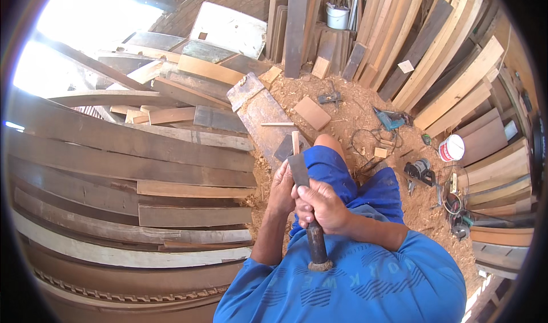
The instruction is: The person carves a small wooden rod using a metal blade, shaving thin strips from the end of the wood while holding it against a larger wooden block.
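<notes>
A wide chisel with a flat grey blade and a dark round handle points away from me over my blue-clad knee. My right hand is wrapped around the handle just below the blade. My left hand sits beside the blade on its left, fingers against the metal. A thin pale wooden stick shows just beyond the blade tip. My blue shorts and shirt fill the lower middle.
Long weathered planks are stacked at the left. Boards lean against the back and right walls. On the sawdust floor lie a teal power drill, a dark power tool, cables, a white tub and a white bucket.
</notes>
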`<state>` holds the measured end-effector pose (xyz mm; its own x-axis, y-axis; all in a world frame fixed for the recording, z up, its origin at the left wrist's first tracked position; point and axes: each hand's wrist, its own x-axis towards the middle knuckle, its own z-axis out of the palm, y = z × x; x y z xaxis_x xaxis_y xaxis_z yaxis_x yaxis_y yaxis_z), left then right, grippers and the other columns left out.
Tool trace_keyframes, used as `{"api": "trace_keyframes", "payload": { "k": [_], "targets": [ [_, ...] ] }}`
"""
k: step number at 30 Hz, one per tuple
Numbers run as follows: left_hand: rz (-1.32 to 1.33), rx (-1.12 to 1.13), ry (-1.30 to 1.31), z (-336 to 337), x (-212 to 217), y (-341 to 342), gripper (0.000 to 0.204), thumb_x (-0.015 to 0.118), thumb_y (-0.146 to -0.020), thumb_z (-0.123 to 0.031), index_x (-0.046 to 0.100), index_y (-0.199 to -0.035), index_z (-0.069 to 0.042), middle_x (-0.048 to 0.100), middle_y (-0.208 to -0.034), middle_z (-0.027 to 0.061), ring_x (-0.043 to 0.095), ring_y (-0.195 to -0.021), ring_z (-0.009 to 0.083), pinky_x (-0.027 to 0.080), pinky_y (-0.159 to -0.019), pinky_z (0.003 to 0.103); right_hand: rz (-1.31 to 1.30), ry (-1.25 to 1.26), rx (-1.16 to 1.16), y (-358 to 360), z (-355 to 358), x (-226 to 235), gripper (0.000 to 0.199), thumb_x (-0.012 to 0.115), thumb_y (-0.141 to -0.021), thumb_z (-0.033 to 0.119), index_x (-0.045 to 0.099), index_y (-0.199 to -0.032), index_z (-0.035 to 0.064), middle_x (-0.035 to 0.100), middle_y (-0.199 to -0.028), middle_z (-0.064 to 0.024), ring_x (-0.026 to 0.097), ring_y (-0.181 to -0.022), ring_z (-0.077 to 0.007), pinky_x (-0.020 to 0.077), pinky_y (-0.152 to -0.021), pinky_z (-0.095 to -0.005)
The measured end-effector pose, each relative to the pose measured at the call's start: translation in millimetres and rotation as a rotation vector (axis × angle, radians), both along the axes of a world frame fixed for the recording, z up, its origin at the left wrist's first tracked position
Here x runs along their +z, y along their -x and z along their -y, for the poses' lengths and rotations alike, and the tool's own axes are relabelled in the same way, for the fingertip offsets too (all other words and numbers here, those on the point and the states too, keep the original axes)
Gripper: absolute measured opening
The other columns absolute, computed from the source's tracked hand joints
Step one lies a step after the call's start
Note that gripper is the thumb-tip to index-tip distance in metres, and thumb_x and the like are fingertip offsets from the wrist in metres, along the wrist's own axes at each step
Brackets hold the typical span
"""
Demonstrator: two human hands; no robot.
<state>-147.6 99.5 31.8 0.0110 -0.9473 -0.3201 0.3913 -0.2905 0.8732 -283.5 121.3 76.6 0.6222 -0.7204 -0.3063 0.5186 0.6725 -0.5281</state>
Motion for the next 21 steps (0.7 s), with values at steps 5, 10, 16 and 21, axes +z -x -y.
{"api": "trace_keyframes", "payload": {
  "k": [5,10,16,21],
  "targets": [
    [0.396,-0.017,0.157,-28,20,5,0.032,0.039,-0.106,-0.029,0.061,-0.110,-0.006,0.052,-0.079,-0.0048,0.046,-0.069,0.0053,0.039,-0.060,0.021,-0.028,0.055,0.004,10,-17,3,0.023,0.046,-0.102,0.030,0.049,-0.099,0.0074,0.035,-0.062,0.0033,0.042,-0.050,-0.0078,0.0464,-0.051,-0.0295],
    [0.307,-0.435,-0.113,-110,-10,-11,0.035,0.043,-0.104,-0.039,0.054,-0.088,-0.010,0.045,-0.064,-0.0046,0.042,-0.054,0.0057,0.036,-0.050,0.023,-0.048,0.149,-0.244,59,-10,35,0.022,0.043,-0.103,0.026,0.047,-0.096,0.0054,0.036,-0.061,0.0029,0.039,-0.048,-0.0074,0.0430,-0.050,-0.0282],
    [-0.168,-0.163,0.098,-35,-22,-15,0.023,0.044,-0.104,-0.028,0.052,-0.103,-0.006,0.059,-0.086,0.0051,0.057,-0.066,0.0125,0.049,-0.057,0.029,-0.064,-0.004,-0.170,26,5,-3,0.017,0.045,-0.102,0.022,0.050,-0.099,0.0062,0.040,-0.065,0.0031,0.041,-0.052,-0.0071,0.0460,-0.053,-0.0280],
    [-0.209,0.019,0.047,3,15,10,0.018,0.040,-0.106,-0.021,0.052,-0.100,-0.010,0.050,-0.071,-0.0041,0.044,-0.059,0.0016,0.035,-0.052,0.017,-0.035,0.072,-0.054,3,-4,0,0.020,0.047,-0.102,0.027,0.051,-0.098,0.0079,0.037,-0.065,0.0039,0.041,-0.051,-0.0069,0.0475,-0.052,-0.0297]
  ]
}}
